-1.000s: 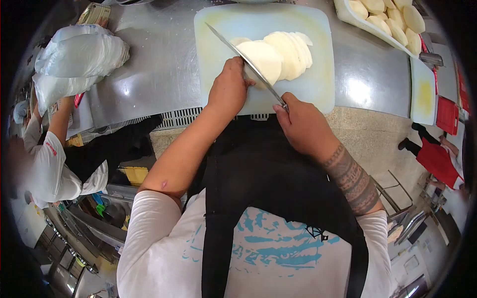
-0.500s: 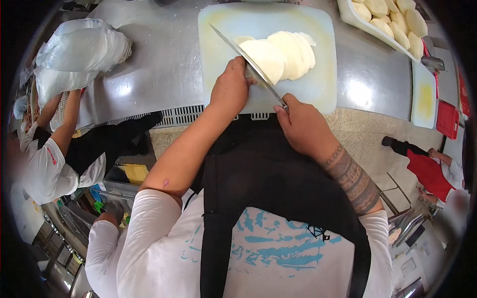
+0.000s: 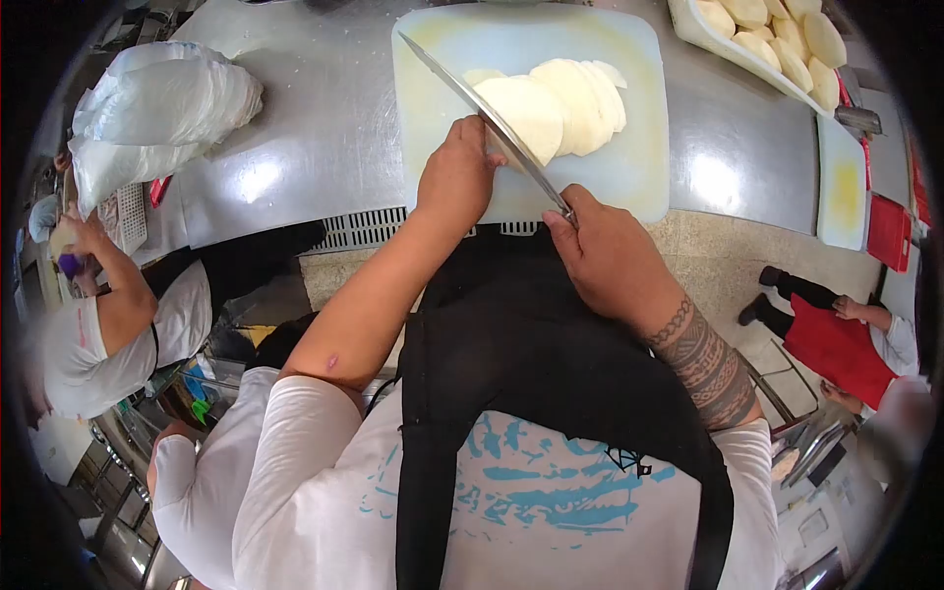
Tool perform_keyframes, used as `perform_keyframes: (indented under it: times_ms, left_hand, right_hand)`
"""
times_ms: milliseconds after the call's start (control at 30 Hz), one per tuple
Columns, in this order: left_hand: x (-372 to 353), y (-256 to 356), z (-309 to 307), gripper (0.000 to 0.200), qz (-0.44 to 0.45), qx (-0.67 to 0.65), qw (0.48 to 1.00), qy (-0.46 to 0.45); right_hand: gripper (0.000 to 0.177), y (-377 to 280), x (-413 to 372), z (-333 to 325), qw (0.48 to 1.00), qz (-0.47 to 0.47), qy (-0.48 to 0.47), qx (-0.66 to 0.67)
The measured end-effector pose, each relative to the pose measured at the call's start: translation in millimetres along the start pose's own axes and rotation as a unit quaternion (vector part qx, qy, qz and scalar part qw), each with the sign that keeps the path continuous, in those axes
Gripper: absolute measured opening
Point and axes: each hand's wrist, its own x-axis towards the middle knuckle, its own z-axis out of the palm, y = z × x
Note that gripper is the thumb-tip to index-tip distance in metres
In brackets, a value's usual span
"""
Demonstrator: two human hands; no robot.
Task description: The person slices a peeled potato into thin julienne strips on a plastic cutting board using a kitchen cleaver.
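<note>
My right hand (image 3: 615, 246) is closed round the handle of a long knife (image 3: 516, 147). Its blade slants up and left, passing over the near left side of a pale peeled root vegetable (image 3: 526, 113). My left hand (image 3: 457, 172) is closed at that vegetable's left end, fingertips partly hidden by the blade. Overlapping cut slices (image 3: 585, 103) fan out to the right. All of this rests on a white cutting board (image 3: 629, 182) with yellowish stains.
A steel counter (image 3: 315, 128) carries clear plastic bags (image 3: 162, 108) at left. A white basket (image 3: 737, 54) of peeled vegetables stands at upper right, near a second board (image 3: 841, 187). Co-workers are at left; a person in a red apron (image 3: 836, 334) is at right.
The knife has slid slightly up and left, its tip further out. My left hand stays in place. The co-worker at left has moved their arms away from the plastic bags.
</note>
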Motion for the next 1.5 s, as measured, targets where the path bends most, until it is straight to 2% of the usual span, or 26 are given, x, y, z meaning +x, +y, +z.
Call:
perform_keyframes:
  times_ms: [167, 367, 433, 600, 767, 933, 1033, 1200, 1400, 1467, 1500]
  left_hand:
    - [2, -2, -1, 0.039, 0.028, 0.049, 0.998, 0.001]
    - [1, -4, 0, 0.033, 0.036, 0.046, 0.998, 0.0]
    - [2, -4, 0, 0.033, 0.035, 0.049, 0.998, 0.0]
    - [3, -8, 5, 0.031, 0.05, 0.069, 0.996, 0.009]
    - [3, -12, 7, 0.026, 0.079, 0.105, 0.991, 0.025]
    - [2, -17, 9, 0.02, 0.095, 0.112, 0.989, 0.034]
    - [0, -18, 11, 0.016, 0.097, 0.123, 0.987, 0.029]
    - [7, -19, 10, 0.013, 0.114, 0.149, 0.982, 0.034]
    - [9, -17, -5, 0.019, 0.085, 0.094, 0.992, 0.018]
    - [16, -21, -14, 0.031, 0.009, 0.026, 0.999, -0.024]
    - [19, -22, -18, 0.031, 0.013, 0.027, 0.999, -0.023]
  right_hand:
    - [0.033, 37, 18, 37, 1.0, 0.012, -0.002, -0.024]
    - [0.033, 10, 2, 8, 0.999, 0.029, -0.023, -0.019]
    - [0.034, -2, -4, -6, 1.0, 0.009, -0.01, 0.018]
    - [0.035, 29, 12, 31, 0.999, 0.031, -0.019, -0.006]
    - [0.035, 29, 18, 25, 0.999, 0.035, -0.027, -0.014]
    - [0.036, 1, 7, -3, 0.999, 0.028, -0.04, 0.025]
    - [0.036, 32, 25, 39, 0.998, 0.049, -0.03, 0.011]
    - [0.034, 29, 21, 31, 0.999, 0.014, -0.007, 0.028]
    - [0.036, -1, -6, -22, 0.997, 0.023, 0.028, 0.067]
    - [0.035, -2, -15, -37, 0.995, 0.033, 0.054, 0.079]
    - [0.033, 1, -19, -44, 0.992, 0.057, 0.068, 0.088]
